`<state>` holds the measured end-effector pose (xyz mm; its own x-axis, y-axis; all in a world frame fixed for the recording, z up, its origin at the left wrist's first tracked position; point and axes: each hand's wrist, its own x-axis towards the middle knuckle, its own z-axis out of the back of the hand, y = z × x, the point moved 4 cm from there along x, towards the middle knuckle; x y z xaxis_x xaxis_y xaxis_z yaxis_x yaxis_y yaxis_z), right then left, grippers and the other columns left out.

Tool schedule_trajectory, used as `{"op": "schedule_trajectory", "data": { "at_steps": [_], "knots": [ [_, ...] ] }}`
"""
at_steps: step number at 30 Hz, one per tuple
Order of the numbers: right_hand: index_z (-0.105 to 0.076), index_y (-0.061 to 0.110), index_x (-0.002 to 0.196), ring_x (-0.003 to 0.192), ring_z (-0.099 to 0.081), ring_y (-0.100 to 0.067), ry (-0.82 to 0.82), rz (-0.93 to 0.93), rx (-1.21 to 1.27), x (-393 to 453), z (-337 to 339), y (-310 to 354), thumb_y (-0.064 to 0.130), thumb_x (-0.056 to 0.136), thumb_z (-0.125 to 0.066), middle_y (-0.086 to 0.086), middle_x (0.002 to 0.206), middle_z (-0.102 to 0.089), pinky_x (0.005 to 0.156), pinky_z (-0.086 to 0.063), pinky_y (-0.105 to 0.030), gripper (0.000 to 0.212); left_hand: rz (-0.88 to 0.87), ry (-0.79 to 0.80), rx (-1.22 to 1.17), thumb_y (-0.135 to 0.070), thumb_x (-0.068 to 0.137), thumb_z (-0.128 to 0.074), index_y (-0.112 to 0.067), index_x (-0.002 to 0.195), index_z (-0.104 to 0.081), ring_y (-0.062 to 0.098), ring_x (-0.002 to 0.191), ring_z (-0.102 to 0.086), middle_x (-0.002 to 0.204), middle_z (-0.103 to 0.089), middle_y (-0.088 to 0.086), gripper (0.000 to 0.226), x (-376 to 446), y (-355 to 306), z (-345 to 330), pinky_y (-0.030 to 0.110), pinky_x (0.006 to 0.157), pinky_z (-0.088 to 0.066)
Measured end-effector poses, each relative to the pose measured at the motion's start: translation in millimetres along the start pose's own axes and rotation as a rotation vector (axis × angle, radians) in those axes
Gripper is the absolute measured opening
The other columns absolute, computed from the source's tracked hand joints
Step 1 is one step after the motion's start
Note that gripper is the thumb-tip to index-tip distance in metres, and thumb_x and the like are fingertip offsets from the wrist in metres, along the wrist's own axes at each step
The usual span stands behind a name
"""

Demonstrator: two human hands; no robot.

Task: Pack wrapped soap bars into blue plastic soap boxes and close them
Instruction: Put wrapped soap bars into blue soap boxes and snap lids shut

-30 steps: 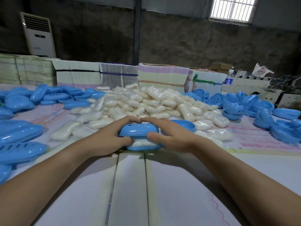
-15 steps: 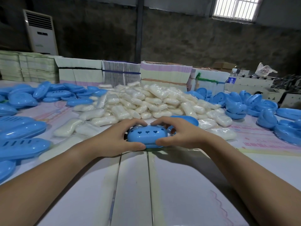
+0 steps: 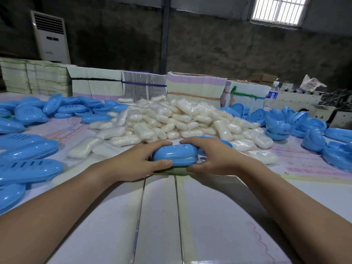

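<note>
Both hands grip one blue soap box (image 3: 174,156) at the near edge of the soap pile (image 3: 167,119): left hand (image 3: 137,161) on its left end, right hand (image 3: 213,159) on its right. The closing step seems in hand; the lid looks nearly shut. Next it probably needs a firm squeeze, then setting aside.

Daylight enters through barred window (image 3: 278,10), upper right, blown out. Rear wall (image 3: 209,46) dim. Bench (image 3: 160,216) evenly lit; soft shadows under forearms. Wide-angle bowing at edges; focus slightly soft.

A dark rough wall (image 3: 219,44) holds a barred window (image 3: 279,10) above a standing air conditioner (image 3: 50,37).
</note>
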<state>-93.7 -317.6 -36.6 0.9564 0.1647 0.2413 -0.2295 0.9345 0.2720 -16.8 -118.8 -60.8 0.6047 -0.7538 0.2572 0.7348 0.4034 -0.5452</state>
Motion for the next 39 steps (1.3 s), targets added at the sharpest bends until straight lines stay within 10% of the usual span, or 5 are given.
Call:
{"op": "schedule_trajectory", "data": {
  "at_steps": [11,25,34,39],
  "knots": [
    [-0.062,0.039,0.101,0.077,-0.055,-0.004,-0.156,0.043,-0.087,1,3,5,0.062,0.069,-0.059,0.014,0.076,-0.061,0.062,-0.045,-0.026,0.039,-0.044,-0.147,-0.019,-0.036,0.084,-0.078,-0.04,0.121,-0.054,0.006,0.095,-0.061,0.105,-0.065,-0.016,0.045,-1,2,4,0.034,0.084,-0.053],
    [-0.062,0.039,0.106,0.087,-0.06,-0.009,-0.115,0.021,0.153,-2,3,11,0.056,0.075,-0.061,0.013,0.092,-0.065,0.078,-0.053,-0.038,0.036,-0.087,-0.232,0.003,-0.04,0.083,-0.076,-0.035,0.116,-0.059,0.011,0.095,-0.062,0.103,-0.067,-0.014,0.038,-2,-4,13,0.043,0.084,-0.053],
    [-0.058,0.053,0.115,0.082,-0.06,-0.011,-0.021,-0.052,0.514,-1,-3,13,0.062,0.069,-0.059,-0.01,0.1,-0.063,0.074,-0.048,-0.025,0.046,-0.248,-0.363,0.065,-0.033,0.081,-0.081,-0.038,0.125,-0.055,0.004,0.103,-0.054,0.114,-0.059,-0.025,0.051,-6,-23,11,0.035,0.089,-0.048],
    [-0.061,0.048,0.104,0.085,-0.058,0.005,-0.151,-0.12,0.492,-15,26,9,0.05,0.077,-0.056,0.013,0.104,-0.062,0.07,-0.042,-0.007,0.027,-0.121,-0.364,-0.093,-0.027,0.081,-0.08,-0.041,0.136,-0.046,-0.006,0.109,-0.053,0.119,-0.058,-0.018,0.066,-3,-15,8,0.012,0.085,-0.042]
  ]
}}
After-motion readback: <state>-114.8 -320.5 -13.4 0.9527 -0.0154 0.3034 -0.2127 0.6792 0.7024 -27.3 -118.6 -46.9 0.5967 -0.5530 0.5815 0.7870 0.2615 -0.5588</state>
